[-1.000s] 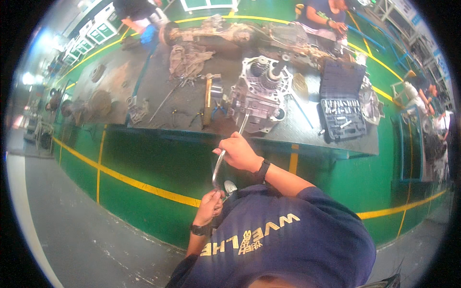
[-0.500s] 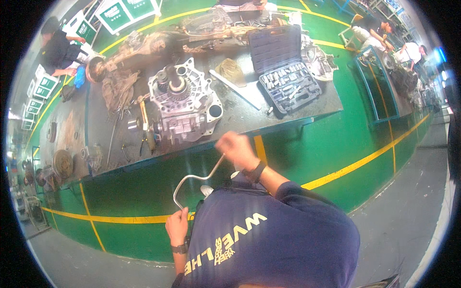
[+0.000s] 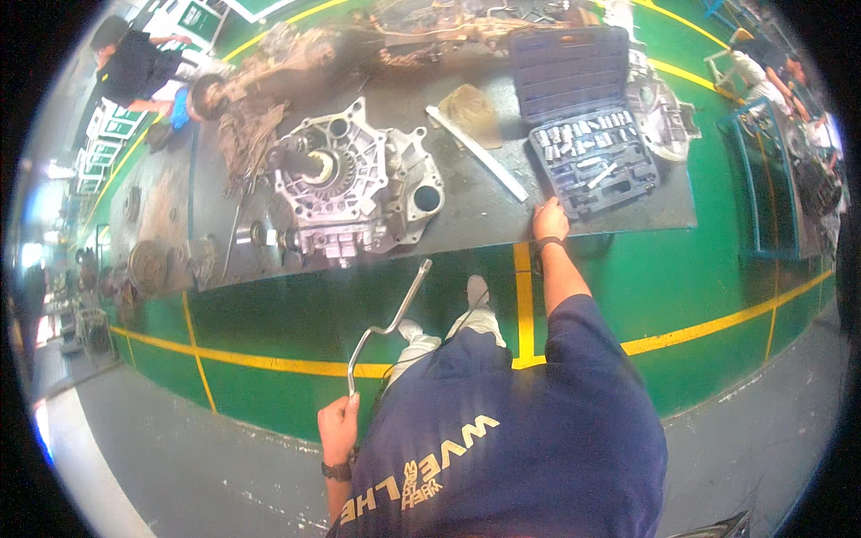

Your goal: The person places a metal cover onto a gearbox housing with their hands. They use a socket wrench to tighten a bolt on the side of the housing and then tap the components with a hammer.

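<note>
My left hand [image 3: 337,427] is closed around one end of a cranked metal speed brace [image 3: 387,328], whose other end points up toward the table edge. My right hand [image 3: 551,220] rests at the table's front edge, beside the lower left corner of a socket set case [image 3: 583,208]. Its fingers are curled, and whatever they may hold is hidden. Left of that hand stands a gearbox housing [image 3: 366,215] with a shaft and gear facing up. A long white metal bar [image 3: 480,154] lies between the housing and the case.
A dark workbench [image 3: 475,215] carries the parts. A brown cloth [image 3: 471,112], an axle assembly [image 3: 296,63] and another metal casing [image 3: 659,112] lie on it. Round parts [image 3: 148,264] sit at the left. A co-worker [image 3: 139,67] stands far left; other people are at the right.
My right hand has left the brace's far end and reached right to the table edge by the case. My left hand keeps the brace, which now points more upward. The view has shifted.
</note>
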`<state>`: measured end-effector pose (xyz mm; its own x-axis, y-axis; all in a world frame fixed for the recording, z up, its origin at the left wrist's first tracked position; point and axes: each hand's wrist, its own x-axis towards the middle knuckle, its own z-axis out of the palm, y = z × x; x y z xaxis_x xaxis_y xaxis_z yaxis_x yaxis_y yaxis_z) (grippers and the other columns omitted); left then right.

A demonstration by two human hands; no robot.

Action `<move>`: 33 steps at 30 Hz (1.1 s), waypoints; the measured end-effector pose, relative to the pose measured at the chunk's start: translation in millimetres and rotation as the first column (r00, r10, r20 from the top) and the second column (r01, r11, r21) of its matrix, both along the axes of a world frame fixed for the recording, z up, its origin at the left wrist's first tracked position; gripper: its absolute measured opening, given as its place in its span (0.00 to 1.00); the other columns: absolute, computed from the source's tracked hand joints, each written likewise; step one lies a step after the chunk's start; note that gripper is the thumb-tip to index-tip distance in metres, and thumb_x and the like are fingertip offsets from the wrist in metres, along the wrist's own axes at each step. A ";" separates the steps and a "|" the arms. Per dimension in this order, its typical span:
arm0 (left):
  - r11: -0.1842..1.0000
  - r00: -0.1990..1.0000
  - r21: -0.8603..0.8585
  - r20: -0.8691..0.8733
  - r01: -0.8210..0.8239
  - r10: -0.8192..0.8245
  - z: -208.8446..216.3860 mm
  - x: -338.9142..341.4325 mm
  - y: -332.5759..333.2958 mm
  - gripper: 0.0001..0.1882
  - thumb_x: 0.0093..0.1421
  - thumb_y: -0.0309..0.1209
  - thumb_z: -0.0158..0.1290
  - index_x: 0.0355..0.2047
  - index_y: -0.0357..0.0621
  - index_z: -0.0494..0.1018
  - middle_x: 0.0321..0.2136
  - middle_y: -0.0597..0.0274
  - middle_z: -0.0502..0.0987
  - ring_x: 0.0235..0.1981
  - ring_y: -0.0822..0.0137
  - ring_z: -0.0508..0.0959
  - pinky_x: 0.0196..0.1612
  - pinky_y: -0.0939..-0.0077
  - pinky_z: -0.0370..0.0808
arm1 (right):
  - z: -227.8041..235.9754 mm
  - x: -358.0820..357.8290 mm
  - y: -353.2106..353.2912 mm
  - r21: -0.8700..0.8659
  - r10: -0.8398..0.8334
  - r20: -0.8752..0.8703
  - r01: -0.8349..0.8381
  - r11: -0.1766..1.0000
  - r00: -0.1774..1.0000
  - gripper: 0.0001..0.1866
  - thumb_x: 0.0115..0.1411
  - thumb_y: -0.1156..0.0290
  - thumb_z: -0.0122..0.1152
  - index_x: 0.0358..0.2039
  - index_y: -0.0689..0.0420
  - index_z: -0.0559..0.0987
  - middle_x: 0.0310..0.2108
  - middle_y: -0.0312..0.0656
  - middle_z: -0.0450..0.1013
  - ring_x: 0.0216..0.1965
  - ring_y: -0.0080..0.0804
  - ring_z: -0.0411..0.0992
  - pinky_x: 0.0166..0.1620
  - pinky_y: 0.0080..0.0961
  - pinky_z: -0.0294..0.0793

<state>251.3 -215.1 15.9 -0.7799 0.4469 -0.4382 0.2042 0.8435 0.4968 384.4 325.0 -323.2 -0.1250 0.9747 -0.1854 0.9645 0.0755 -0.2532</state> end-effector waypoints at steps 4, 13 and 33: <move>0.996 0.999 0.079 0.002 -0.050 0.050 3.0 6.2 -0.5 0.25 0.68 0.40 0.54 0.20 0.34 0.64 0.14 0.55 0.56 0.18 0.66 0.54 0.21 0.64 0.57 | 4.9 0.2 -7.7 0.118 0.134 -0.080 -0.125 0.985 0.988 0.12 0.64 0.71 0.52 0.47 0.59 0.70 0.40 0.56 0.76 0.42 0.60 0.78 0.43 0.53 0.77; 0.997 0.999 0.080 -0.040 -0.004 0.007 -3.7 -6.5 -16.1 0.25 0.67 0.41 0.56 0.20 0.34 0.66 0.14 0.51 0.59 0.16 0.62 0.56 0.21 0.62 0.58 | 67.9 -24.7 -95.5 -0.789 -0.906 -0.418 -0.522 0.323 0.071 0.12 0.67 0.59 0.58 0.37 0.54 0.75 0.26 0.33 0.71 0.28 0.28 0.71 0.31 0.23 0.74; 0.975 0.995 0.224 -0.097 -0.005 0.027 -8.3 -22.3 -77.4 0.21 0.66 0.41 0.56 0.22 0.37 0.73 0.15 0.47 0.66 0.14 0.55 0.65 0.21 0.63 0.61 | 316.4 -78.4 -217.3 -0.218 -0.024 -0.969 -0.799 0.561 0.247 0.17 0.68 0.74 0.54 0.57 0.59 0.75 0.29 0.31 0.69 0.24 0.17 0.64 0.26 0.16 0.65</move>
<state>229.0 -292.5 7.6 -0.8223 0.5115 -0.2493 0.2491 0.7174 0.6506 305.9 107.7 -6.7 -0.9112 0.3962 -0.1131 0.0391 -0.1901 -0.9810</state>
